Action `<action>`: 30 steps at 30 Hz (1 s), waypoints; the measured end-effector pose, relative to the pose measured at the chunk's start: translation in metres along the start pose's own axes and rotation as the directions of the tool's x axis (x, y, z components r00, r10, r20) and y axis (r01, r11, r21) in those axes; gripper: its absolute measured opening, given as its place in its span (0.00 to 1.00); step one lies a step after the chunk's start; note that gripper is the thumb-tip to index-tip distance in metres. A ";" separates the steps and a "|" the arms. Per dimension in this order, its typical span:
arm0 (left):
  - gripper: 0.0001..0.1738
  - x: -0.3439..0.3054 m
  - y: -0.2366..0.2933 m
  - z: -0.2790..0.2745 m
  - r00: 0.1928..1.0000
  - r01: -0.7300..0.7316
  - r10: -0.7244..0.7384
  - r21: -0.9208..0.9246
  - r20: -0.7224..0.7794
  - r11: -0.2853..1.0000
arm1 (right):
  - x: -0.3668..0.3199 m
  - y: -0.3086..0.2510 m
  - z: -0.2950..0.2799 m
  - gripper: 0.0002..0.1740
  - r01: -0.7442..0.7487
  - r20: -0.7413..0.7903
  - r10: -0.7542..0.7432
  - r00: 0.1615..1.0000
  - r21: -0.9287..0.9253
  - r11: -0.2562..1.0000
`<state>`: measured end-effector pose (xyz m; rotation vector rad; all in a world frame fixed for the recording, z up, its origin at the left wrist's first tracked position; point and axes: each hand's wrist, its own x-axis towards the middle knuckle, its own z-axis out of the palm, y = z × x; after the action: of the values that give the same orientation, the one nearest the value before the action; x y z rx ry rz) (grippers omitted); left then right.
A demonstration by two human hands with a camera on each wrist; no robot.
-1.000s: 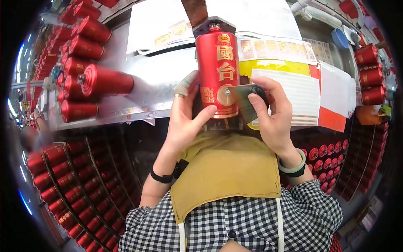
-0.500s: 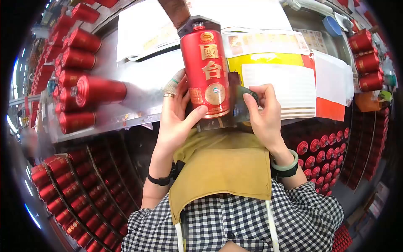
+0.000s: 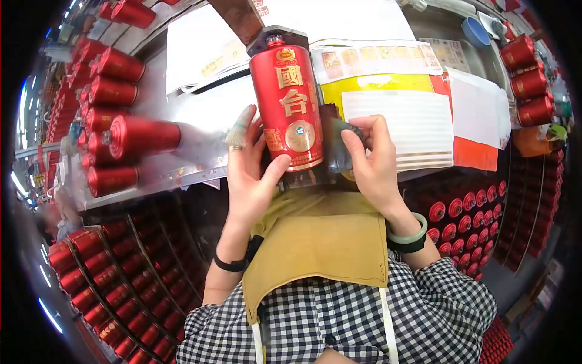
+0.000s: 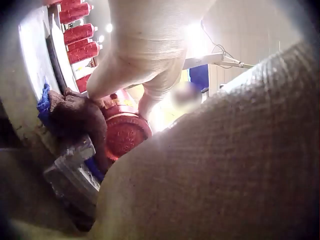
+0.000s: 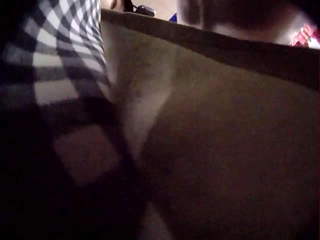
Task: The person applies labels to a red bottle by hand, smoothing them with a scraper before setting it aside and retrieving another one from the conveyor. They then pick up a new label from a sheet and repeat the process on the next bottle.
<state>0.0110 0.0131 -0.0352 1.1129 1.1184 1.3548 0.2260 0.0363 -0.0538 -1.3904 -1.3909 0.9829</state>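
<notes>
A red bottle [image 3: 282, 112] with gold characters and a round gold emblem lies tilted in the head view, its neck at a dark angular bracket [image 3: 273, 35]. My left hand [image 3: 248, 179] holds its lower left side, thumb on the front near the base and fingers along the side. The left wrist view shows the bottle's round base [image 4: 126, 137] beyond the hand. My right hand [image 3: 374, 164] pinches the dark grip of a flat scraper [image 3: 339, 145], its thin blade beside the bottle's right side. Only apron and checked cloth fill most of the dark right wrist view.
Several red bottles [image 3: 145, 134] lie at the left of the metal bench, more at the right edge [image 3: 533, 85]. Striped white sheets [image 3: 397, 130] lie right of the hands, near a yellow sheet [image 3: 345, 91]. Racks of red bottles [image 3: 121, 273] stand below. A blue bowl [image 3: 476, 31] sits back right.
The scraper has moved off the emblem on the bottle's front to the bottle's right side, its blade now turned more edge-on. The left hand stays at the bottle. The head view has shifted slightly.
</notes>
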 end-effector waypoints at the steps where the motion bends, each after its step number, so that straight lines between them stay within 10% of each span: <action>1: 0.48 -0.001 0.000 -0.004 0.975 -0.220 0.216 0.335 0.050 0.916 | 0.002 -0.002 -0.001 0.12 0.002 0.000 -0.002 1.000 0.003 1.000; 2: 0.45 -0.003 0.000 -0.008 0.905 -0.406 0.390 0.612 0.168 0.678 | 0.003 -0.004 -0.001 0.12 0.002 -0.024 0.000 1.000 0.072 0.997; 4: 0.35 -0.006 0.004 0.002 0.883 -0.418 0.447 0.672 0.143 0.611 | 0.004 -0.006 -0.003 0.12 -0.006 -0.052 0.013 0.999 0.141 0.990; 6: 0.28 -0.006 -0.005 0.003 0.670 -0.597 0.575 0.801 0.469 0.043 | 0.006 -0.008 -0.004 0.12 0.035 -0.064 -0.026 0.998 0.138 0.990; 10: 0.18 0.008 0.001 0.018 0.721 -0.557 0.470 0.829 0.509 -0.043 | 0.001 -0.018 -0.005 0.11 0.032 0.010 -0.034 0.999 0.161 0.986; 15: 0.19 0.016 0.005 0.017 0.733 -0.571 0.493 0.818 0.469 0.072 | 0.007 -0.019 -0.018 0.12 0.066 -0.115 -0.050 0.992 0.144 0.987; 24: 0.57 0.013 -0.008 0.007 0.780 -0.443 0.555 0.881 0.289 0.164 | 0.040 -0.048 -0.021 0.17 0.287 0.020 -0.287 0.958 -0.019 0.958; 26: 0.57 0.011 -0.011 0.016 0.858 -0.322 0.512 0.825 0.047 0.464 | 0.048 -0.054 -0.015 0.15 0.807 0.246 -0.782 0.572 -0.337 0.485; 30: 0.60 0.007 -0.022 0.008 0.871 -0.295 0.491 0.824 0.023 0.484 | 0.031 -0.075 0.009 0.16 0.889 0.422 -0.783 0.457 -0.174 0.424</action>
<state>0.0212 0.0214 -0.0554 2.0457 1.8319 1.3339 0.1989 0.0645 0.0176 -0.5480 -2.2609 0.1925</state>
